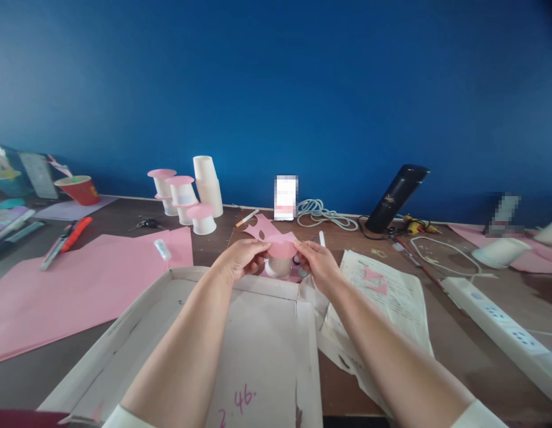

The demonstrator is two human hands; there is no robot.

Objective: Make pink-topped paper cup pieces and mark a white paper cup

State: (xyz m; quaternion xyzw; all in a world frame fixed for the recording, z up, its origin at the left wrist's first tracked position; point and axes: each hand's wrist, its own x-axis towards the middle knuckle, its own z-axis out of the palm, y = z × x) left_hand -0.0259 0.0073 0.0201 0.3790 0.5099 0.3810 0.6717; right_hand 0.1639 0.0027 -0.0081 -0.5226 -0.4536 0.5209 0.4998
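Between my two hands a round pink paper disc [282, 245] is held by its edges. My left hand [248, 258] pinches its left side, and my right hand [315, 261] pinches its right side. Just below the disc stands a small white paper cup [279, 267], its top hidden by the disc. Pink paper scraps with cut edges [263, 227] lie behind the hands. To the left, white cups topped with pink discs [201, 219] stand, some of them stacked, beside a taller stack of plain white cups [207, 184].
A shallow white box lid [258, 351] lies in front. Pink sheets [93, 279] and a red utility knife [75, 235] are on the left. Behind stand a phone [285, 199] and a black bottle [394, 199]. Printed paper [392, 303] and a power strip [503, 333] lie right.
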